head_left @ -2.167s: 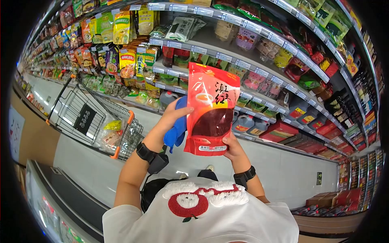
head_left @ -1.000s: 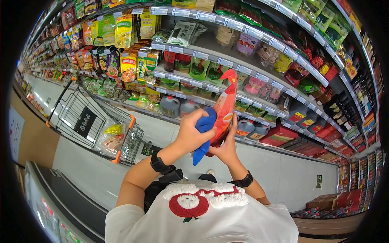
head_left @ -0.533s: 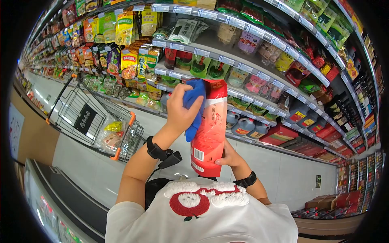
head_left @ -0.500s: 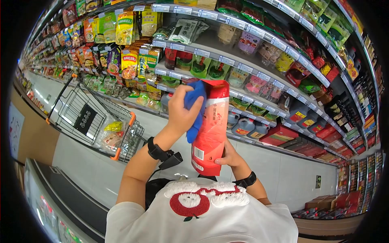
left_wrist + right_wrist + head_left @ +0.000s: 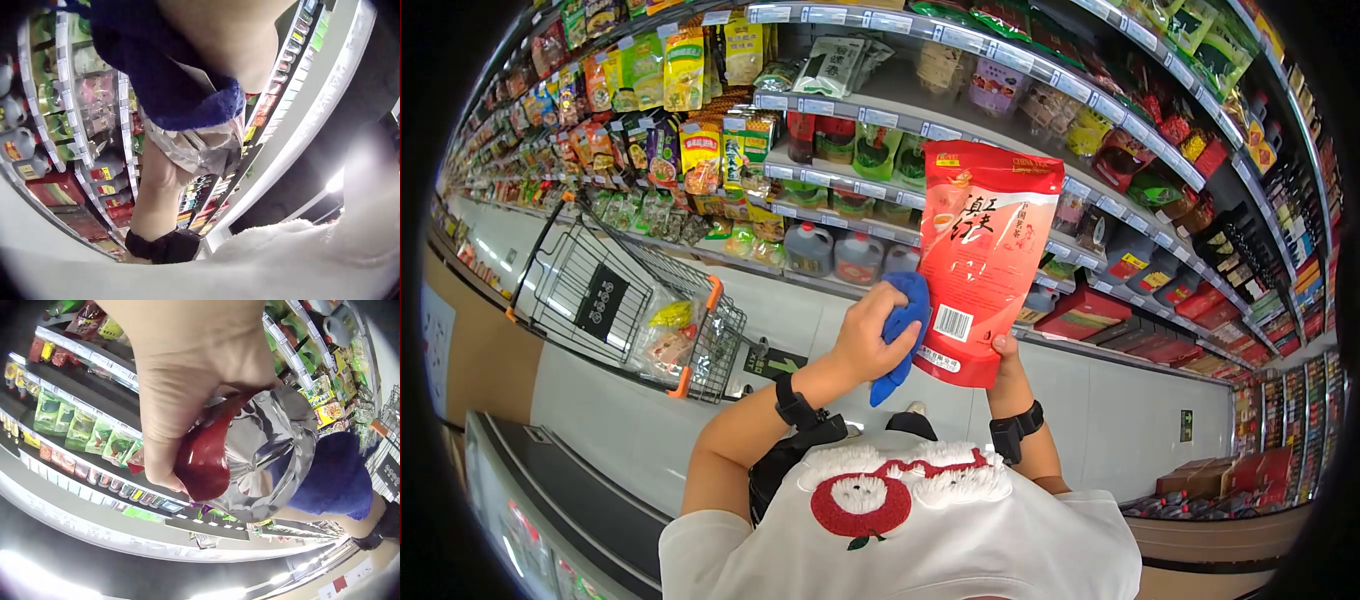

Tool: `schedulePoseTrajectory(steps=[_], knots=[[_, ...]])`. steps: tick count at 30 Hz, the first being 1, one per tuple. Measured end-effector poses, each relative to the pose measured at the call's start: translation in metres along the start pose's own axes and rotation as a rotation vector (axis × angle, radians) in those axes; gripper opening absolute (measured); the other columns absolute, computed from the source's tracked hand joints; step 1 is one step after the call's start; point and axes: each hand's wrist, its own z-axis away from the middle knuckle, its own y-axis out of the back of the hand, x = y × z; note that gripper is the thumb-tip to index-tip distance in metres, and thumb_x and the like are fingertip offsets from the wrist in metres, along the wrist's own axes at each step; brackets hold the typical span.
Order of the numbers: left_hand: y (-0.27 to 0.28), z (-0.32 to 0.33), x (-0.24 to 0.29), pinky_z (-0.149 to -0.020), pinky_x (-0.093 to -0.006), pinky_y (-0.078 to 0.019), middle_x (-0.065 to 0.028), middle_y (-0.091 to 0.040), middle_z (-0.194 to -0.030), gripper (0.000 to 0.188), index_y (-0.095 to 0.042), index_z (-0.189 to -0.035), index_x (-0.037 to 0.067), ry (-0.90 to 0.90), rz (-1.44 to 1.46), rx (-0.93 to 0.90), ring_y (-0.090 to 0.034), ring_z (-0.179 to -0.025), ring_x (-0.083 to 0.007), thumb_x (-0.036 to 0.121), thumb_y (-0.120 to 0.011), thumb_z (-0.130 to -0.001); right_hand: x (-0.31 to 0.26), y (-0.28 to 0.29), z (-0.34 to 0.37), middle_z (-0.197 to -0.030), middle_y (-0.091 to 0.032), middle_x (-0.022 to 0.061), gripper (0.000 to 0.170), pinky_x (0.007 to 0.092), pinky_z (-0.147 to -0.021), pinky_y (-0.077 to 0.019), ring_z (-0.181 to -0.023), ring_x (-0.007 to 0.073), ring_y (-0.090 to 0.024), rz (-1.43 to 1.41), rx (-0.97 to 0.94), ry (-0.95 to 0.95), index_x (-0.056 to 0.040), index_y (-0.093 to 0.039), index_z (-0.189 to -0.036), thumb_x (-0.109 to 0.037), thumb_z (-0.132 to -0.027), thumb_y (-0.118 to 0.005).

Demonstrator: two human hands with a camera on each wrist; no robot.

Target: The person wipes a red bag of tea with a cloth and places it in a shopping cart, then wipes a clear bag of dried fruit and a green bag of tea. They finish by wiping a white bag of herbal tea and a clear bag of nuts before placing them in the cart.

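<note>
A red stand-up tea pouch (image 5: 990, 250) with black lettering and a white barcode label is held up in front of the shelves in the head view. My right hand (image 5: 1008, 368) grips its lower right edge, thumb on the printed face. In my left hand (image 5: 865, 335) is a bunched blue cloth (image 5: 908, 300), held against the pouch's lower left edge. The right wrist view shows the pouch's silvery base (image 5: 269, 456) with the cloth (image 5: 331, 478) beside it. From the left wrist, the cloth (image 5: 169, 94) partly hides the pouch.
A wire shopping cart (image 5: 605, 300) with bagged goods stands at the left. Shelves (image 5: 850, 185) full of packets run across the front and right, with large jugs (image 5: 810, 250) low down. A dark-edged cabinet (image 5: 565, 490) is at the lower left.
The pouch has turned from its front, through edge-on, to the face with the barcode, and has moved right and up. The left hand with the cloth has come down from the pouch's top.
</note>
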Motion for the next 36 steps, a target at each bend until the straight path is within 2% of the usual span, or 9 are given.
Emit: schedulePoseTrajectory(steps=[2,9,13,16,20,24,28,33,36], knots=[[0.000,-0.004,-0.001,-0.058,-0.0375,-0.0457,-0.0149,-0.053,-0.081,0.024,-0.051,-0.086,0.002,-0.054,-0.087,-0.004,-0.054,-0.067,-0.0349,0.013,-0.066,-0.071,-0.001,0.002,0.005,-0.128,-0.045,0.0164,0.093,0.0389,-0.096,-0.0422,-0.113,0.0281,-0.050,-0.027,0.003,-0.021,0.0000,-0.026,-0.134,-0.028,-0.058,-0.072],[0.012,-0.040,-0.008,-0.061,-0.0373,-0.0451,-0.0137,-0.052,-0.084,0.024,-0.051,-0.088,0.004,0.026,-0.351,0.176,-0.055,-0.074,-0.0340,0.020,-0.064,-0.075,0.004,0.007,0.012,-0.126,-0.046,0.0174,0.092,0.0394,-0.095,-0.0431,-0.111,0.0287,-0.051,-0.075,-0.031,-0.170,0.0009,-0.028,-0.133,-0.025,-0.056,-0.072],[0.015,-0.056,-0.017,-0.058,-0.0377,-0.0453,-0.0112,-0.053,-0.083,0.024,-0.051,-0.086,0.004,0.085,-0.441,0.188,-0.056,-0.071,-0.0322,0.021,-0.065,-0.076,0.001,0.014,0.024,-0.126,-0.047,0.0180,0.092,0.0396,-0.094,-0.0436,-0.110,0.0290,-0.052,-0.077,-0.036,-0.247,0.0015,-0.028,-0.132,-0.024,-0.055,-0.072],[0.005,-0.059,-0.016,-0.058,-0.0375,-0.0456,-0.0107,-0.053,-0.082,0.023,-0.052,-0.086,0.005,0.076,-0.445,0.099,-0.056,-0.071,-0.0318,0.019,-0.065,-0.074,-0.005,0.026,0.026,-0.125,-0.047,0.0184,0.091,0.0398,-0.094,-0.0440,-0.110,0.0293,-0.052,-0.083,-0.027,-0.279,0.0019,-0.029,-0.131,-0.023,-0.055,-0.072],[-0.009,-0.062,-0.008,-0.064,-0.0372,-0.0444,-0.0146,-0.054,-0.083,0.021,-0.053,-0.087,0.001,0.078,-0.358,-0.040,-0.054,-0.076,-0.0350,0.012,-0.065,-0.073,-0.017,0.039,0.024,-0.124,-0.048,0.0189,0.091,0.0401,-0.093,-0.0445,-0.109,0.0296,-0.053,-0.085,-0.022,-0.312,0.0024,-0.030,-0.131,-0.022,-0.054,-0.072],[-0.027,-0.080,-0.009,-0.064,-0.0367,-0.0443,-0.0149,-0.053,-0.081,0.020,-0.053,-0.086,0.001,0.054,-0.329,0.005,-0.054,-0.074,-0.0346,0.011,-0.064,-0.074,-0.034,0.046,0.010,-0.124,-0.048,0.0193,0.092,0.0390,-0.094,-0.0434,-0.109,0.0294,-0.053,-0.072,-0.007,-0.337,0.0042,-0.030,-0.131,-0.018,-0.051,-0.070],[-0.044,-0.107,-0.008,-0.064,-0.0360,-0.0441,-0.0149,-0.052,-0.080,0.019,-0.052,-0.086,0.001,0.115,-0.321,0.070,-0.054,-0.074,-0.0337,0.011,-0.064,-0.074,-0.039,0.076,-0.023,-0.133,-0.041,0.0137,0.105,0.0354,-0.101,-0.0341,-0.120,0.0226,-0.043,0.155,-0.312,-0.368,0.0012,-0.021,-0.137,-0.032,-0.055,-0.076],[-0.065,-0.128,-0.016,-0.067,-0.0363,-0.0454,-0.0154,-0.054,-0.084,0.022,-0.053,-0.089,0.000,0.123,-0.359,0.002,-0.056,-0.078,-0.0342,0.013,-0.063,-0.074,-0.048,0.092,-0.052,-0.134,-0.040,0.0135,0.103,0.0354,-0.101,-0.0345,-0.121,0.0219,-0.042,0.120,-0.370,-0.442,-0.0011,-0.019,-0.138,-0.032,-0.058,-0.075],[-0.076,-0.120,-0.031,-0.069,-0.0380,-0.0462,-0.0153,-0.055,-0.087,0.024,-0.053,-0.091,0.001,0.146,-0.341,-0.173,-0.056,-0.081,-0.0348,0.017,-0.062,-0.075,-0.052,0.101,-0.060,-0.132,-0.041,0.0140,0.097,0.0356,-0.099,-0.0373,-0.119,0.0229,-0.045,0.060,-0.314,-0.455,-0.0014,-0.021,-0.137,-0.031,-0.061,-0.073]])
